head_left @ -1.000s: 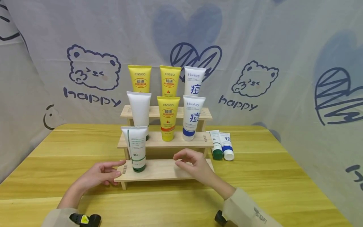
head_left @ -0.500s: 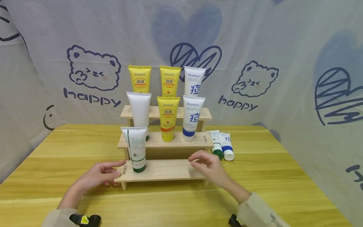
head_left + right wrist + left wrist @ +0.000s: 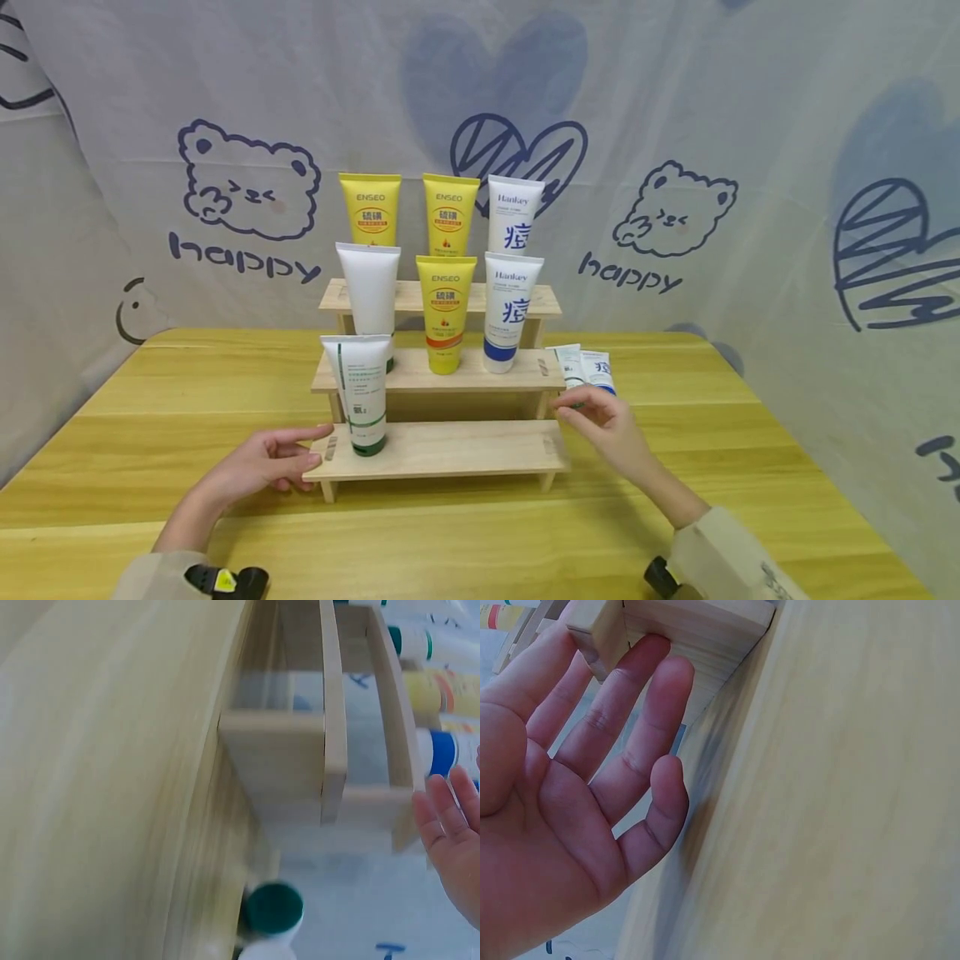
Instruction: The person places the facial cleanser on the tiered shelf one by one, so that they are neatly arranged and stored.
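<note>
My left hand holds the left end of a three-tier wooden display stand; in the left wrist view its thumb lies over the board's end, with fingers below. On the bottom tier stands a white-and-green squeeze tube. The middle tier carries a plain white tube, a yellow tube and a white-and-blue tube. My right hand, fingers loosely bent and holding nothing, is just off the stand's right end. It partly hides two tubes lying on the table, one green-capped, one white-and-blue.
Along the top tier stand two yellow tubes and a white-and-blue tube. A pale cloth with bear and heart drawings hangs behind the wooden table.
My right hand has moved right, from above the bottom tier to beside the stand's right end, over the lying tubes. The left hand and the standing tubes have stayed put.
</note>
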`<state>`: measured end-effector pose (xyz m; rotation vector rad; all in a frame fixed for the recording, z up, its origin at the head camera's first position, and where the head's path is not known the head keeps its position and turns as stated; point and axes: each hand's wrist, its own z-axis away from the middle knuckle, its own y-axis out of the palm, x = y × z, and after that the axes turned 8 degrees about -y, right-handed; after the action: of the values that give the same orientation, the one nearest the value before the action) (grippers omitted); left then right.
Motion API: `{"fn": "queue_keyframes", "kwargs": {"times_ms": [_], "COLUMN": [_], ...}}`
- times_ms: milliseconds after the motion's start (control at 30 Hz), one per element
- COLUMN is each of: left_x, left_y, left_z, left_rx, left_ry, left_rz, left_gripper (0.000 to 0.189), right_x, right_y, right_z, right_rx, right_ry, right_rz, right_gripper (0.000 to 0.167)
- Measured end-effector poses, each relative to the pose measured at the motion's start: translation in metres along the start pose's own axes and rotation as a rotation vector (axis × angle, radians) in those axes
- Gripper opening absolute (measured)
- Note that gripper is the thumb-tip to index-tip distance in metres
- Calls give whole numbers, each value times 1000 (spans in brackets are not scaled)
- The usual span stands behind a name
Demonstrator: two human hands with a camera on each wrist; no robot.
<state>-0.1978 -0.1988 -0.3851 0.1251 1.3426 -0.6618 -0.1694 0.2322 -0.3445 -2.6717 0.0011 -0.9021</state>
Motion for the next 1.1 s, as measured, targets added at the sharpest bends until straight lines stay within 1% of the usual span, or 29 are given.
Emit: {"fn": "queue_keyframes", "kwargs": {"times_ms": [133,200,300,467,600,800,967,1100], "left_x": [-1,-1,-1,0,1,0,-1,-1], "left_y": [0,1,1,1,1,2,2,2], "left_z": [0,0,0,-1,-1,1,0,0], "left_rx": [-1,0,1,-1,1,0,1,3], "left_ry": [-5,-8,-15,-21,-17,-19,-21,-2], "left_rz": [9,19,26,29,31,30,28,23], "left_gripper": [54,54,54,53,52,53,54,54], "right_x": [-6,-11,-20,-34,-46,-63,-75,-82], "right_y": [-14,-21,-30,-43,-52,-63,-71,-75], "right_z": [1,1,3,5,6,3,0,-1], "right_rx": [-64,-101,-150,-185,-191,-188,-145,-95], "right_ry": [46,86,176,321,375,418,484,549], "right_rz": [50,83,132,205,252,320,382,441], "right_gripper": [9,8,8,13,15,19,21,23]}}
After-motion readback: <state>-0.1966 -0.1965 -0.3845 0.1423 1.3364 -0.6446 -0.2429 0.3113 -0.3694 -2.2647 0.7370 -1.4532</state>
